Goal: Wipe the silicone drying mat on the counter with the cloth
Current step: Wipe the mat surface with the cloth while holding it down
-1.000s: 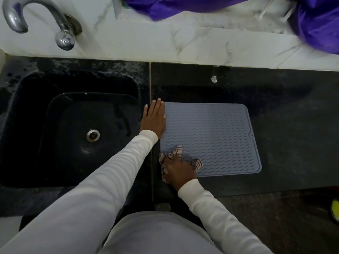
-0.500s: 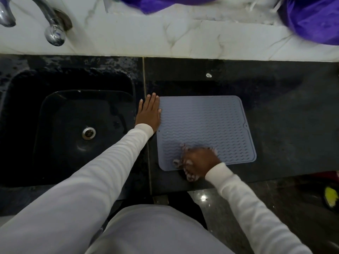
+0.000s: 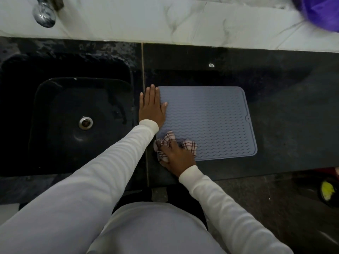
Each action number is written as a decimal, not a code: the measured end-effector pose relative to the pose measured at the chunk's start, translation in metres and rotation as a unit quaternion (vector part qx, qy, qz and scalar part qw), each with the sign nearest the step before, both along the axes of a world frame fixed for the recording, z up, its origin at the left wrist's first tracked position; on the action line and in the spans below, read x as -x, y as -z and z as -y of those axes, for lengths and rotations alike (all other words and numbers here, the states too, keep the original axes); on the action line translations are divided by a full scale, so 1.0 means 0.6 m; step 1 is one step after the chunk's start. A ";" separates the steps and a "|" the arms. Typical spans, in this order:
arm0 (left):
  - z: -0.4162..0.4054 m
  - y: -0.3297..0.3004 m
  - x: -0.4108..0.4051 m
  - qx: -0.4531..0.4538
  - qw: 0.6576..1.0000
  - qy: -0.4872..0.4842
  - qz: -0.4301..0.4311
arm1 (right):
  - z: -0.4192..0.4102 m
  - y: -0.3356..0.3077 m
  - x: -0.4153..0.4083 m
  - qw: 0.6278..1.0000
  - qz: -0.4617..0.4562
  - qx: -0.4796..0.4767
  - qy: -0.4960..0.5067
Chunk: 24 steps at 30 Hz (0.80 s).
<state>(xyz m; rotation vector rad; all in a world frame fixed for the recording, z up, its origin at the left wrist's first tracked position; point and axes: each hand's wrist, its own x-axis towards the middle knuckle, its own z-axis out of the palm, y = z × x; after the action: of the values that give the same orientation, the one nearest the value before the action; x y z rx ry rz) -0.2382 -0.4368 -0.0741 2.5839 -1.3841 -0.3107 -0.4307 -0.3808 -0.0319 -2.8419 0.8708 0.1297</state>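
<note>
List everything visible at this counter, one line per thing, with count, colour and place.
grey ribbed silicone drying mat: one, grey, flat on the counter right of the sink
pink checked cloth: one, pink with dark checks, bunched on the mat's near left corner
black stone counter: one, black
black sink basin: one, black, left of the mat
chrome tap spout: one, silver, above the sink
purple fabric: one, purple, top right on the white marble ledge
left hand: flat, pressing the mat's left edge
right hand: gripping the cloth
</note>
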 end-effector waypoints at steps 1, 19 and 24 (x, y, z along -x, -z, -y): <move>0.000 -0.001 0.000 0.001 1.000 0.002 0.005 | 0.008 0.005 0.013 1.000 0.001 0.021 0.005; 0.001 -0.016 0.001 -0.018 1.000 0.004 -0.003 | 0.145 -0.042 0.161 0.996 -0.037 -0.051 0.065; 0.000 -0.026 0.031 0.011 0.999 -0.029 -0.035 | 0.085 -0.053 0.093 0.991 0.076 -0.092 0.068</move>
<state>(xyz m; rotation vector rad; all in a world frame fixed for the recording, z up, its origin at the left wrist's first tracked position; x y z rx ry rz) -0.2568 -0.4368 -0.0583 2.5640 -1.2795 -0.3709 -0.4865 -0.4317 0.0001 -2.5755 0.9626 -0.0235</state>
